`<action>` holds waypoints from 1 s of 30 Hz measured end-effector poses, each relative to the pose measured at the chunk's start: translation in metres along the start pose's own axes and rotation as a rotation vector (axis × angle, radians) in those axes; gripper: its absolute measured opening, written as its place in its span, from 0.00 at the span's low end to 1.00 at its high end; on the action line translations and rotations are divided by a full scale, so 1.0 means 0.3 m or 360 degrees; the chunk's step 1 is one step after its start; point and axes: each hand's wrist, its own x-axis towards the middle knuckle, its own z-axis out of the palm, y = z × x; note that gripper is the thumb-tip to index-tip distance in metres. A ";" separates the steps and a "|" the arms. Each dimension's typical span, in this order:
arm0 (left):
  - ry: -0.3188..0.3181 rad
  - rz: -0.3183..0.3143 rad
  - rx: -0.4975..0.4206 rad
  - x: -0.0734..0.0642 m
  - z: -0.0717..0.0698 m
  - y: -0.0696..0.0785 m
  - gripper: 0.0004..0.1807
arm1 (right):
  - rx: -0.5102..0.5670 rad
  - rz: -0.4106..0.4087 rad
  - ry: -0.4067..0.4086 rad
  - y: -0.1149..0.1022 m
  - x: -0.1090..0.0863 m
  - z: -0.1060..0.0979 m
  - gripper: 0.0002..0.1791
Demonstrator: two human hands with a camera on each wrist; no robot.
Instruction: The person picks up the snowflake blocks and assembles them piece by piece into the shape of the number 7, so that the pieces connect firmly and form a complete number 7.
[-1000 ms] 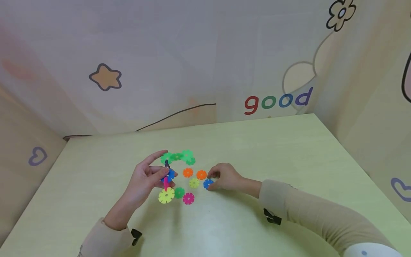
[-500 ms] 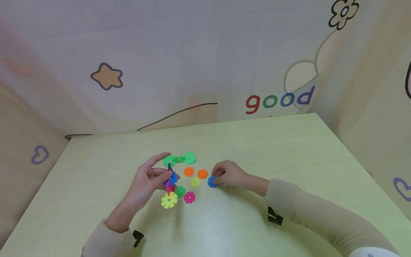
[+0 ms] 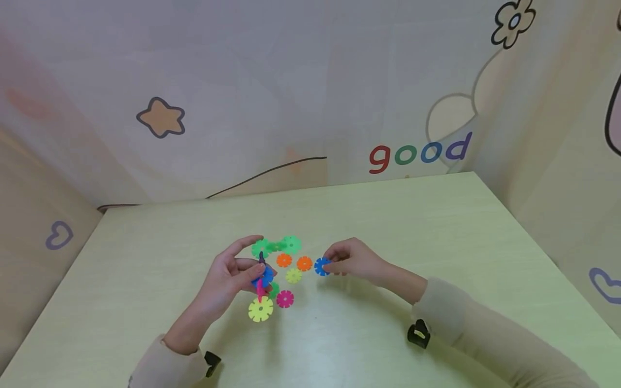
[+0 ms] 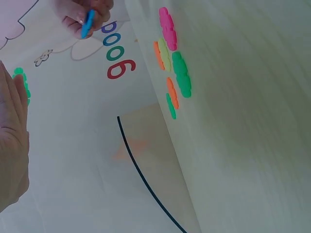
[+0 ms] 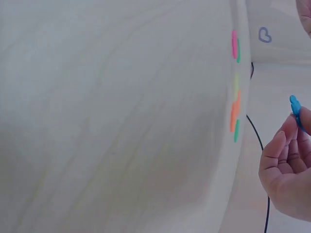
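Note:
In the head view my left hand [image 3: 220,280] pinches a chain of joined notched plastic discs (snowflake building discs) between thumb and fingers. The chain runs from green discs [image 3: 291,244] at the top, through a dark one and a blue disc [image 3: 267,277] at the thumb, to pink and a yellow disc [image 3: 260,310] at the bottom. My right hand [image 3: 359,262] pinches a single blue disc [image 3: 321,266] by its edge, raised off the table; the right wrist view shows that blue disc [image 5: 294,104] edge-on. Both hands are apart. My fingers partly cover the chain.
Between the hands, loose discs lie flat on the table [image 3: 388,215]: two orange discs [image 3: 304,263], a yellow-green disc [image 3: 293,276], a pink disc [image 3: 285,299] and a partly hidden green disc [image 3: 274,291]. The left wrist view shows another green disc [image 4: 171,106]. A printed curtain [image 3: 271,97] stands behind.
My right hand has picked the blue disc up from the table and raised it, shifting slightly right. My left hand has moved a little right and nearer with the chain.

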 end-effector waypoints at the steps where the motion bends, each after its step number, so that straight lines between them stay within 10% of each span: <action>1: 0.0001 0.0000 -0.0001 0.000 0.001 0.000 0.30 | 0.0010 -0.0016 0.0006 -0.004 -0.004 -0.002 0.08; 30: -0.0084 0.0007 -0.0063 -0.005 0.030 -0.016 0.28 | 0.0306 -0.0253 0.0440 -0.100 -0.083 0.033 0.08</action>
